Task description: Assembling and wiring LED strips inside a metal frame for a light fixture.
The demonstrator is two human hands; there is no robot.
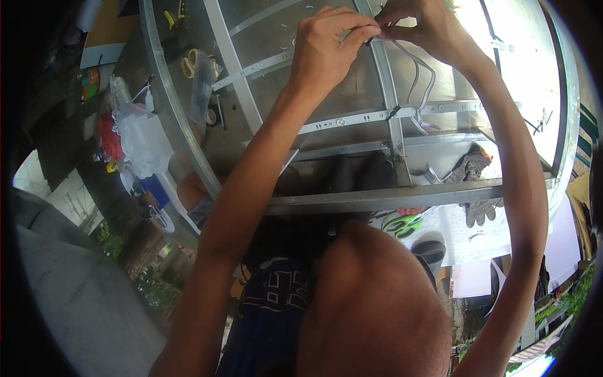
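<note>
Above the upright metal bar (384,78), near the top edge of the view, the grey cable (433,78) runs down from just under the fingers in two slack, curving strands. The left hand (321,43) has thumb and forefinger pinched together, and the right hand (436,32) meets it tip to tip, its own thumb and finger also closed; what exactly lies between them is covered, so I cannot tell whether it is cable or the end of the black tie (369,41) beside them. Lower down, the cable passes close to the light strip (364,118), where a second black tie sits at the crossing with the bar. The slack looks like the weak point: if a strand caught on a bar edge or an arm, it could be tugged from such a small pinch, and a tie drawn too hard might nick the cable. Beyond the metal frame's near rail (377,200) lie green-handled scissors (405,224) and a dark work glove (471,166); yellow-handled pliers (169,19) rest far off to the left.
</note>
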